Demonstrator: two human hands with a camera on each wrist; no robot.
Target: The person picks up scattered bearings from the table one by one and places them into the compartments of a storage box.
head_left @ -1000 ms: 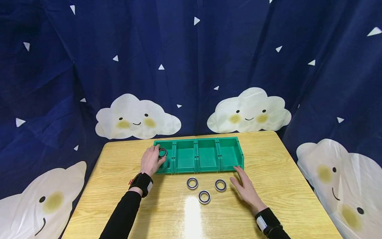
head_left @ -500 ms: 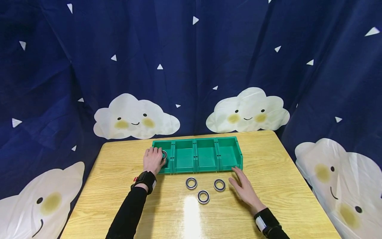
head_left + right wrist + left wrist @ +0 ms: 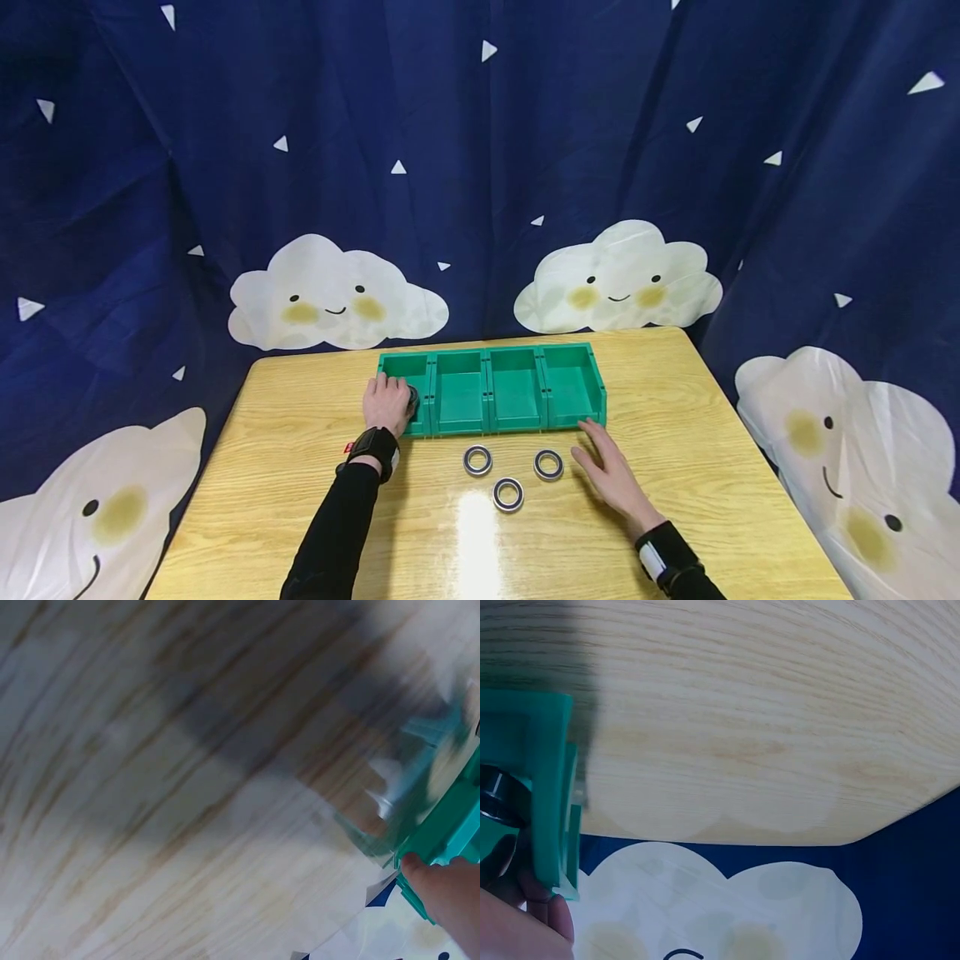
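In the head view my left hand (image 3: 387,407) reaches over the leftmost green bin (image 3: 405,361), its fingers curled at a bearing (image 3: 413,397) whose edge shows beside the thumb. That bearing (image 3: 502,795) appears in the left wrist view as a dark, shiny ring inside the bin, close to the side wall; most of the grip is hidden. My right hand (image 3: 617,482) lies with fingers extended, fingertips right at the front edge of the rightmost bin (image 3: 573,379). Left of it on the table are three bearings: one (image 3: 548,465), another (image 3: 477,460), and a nearer one (image 3: 508,495).
Two middle green bins (image 3: 459,392) join the outer ones in a row near the back of the wooden table (image 3: 675,417). Behind it hangs a dark blue curtain (image 3: 480,125) with white clouds and triangles.
The left hand has moved slightly toward the person and deeper over the leftmost bin, and the bearing with it. The right hand has stayed by the rightmost bin.
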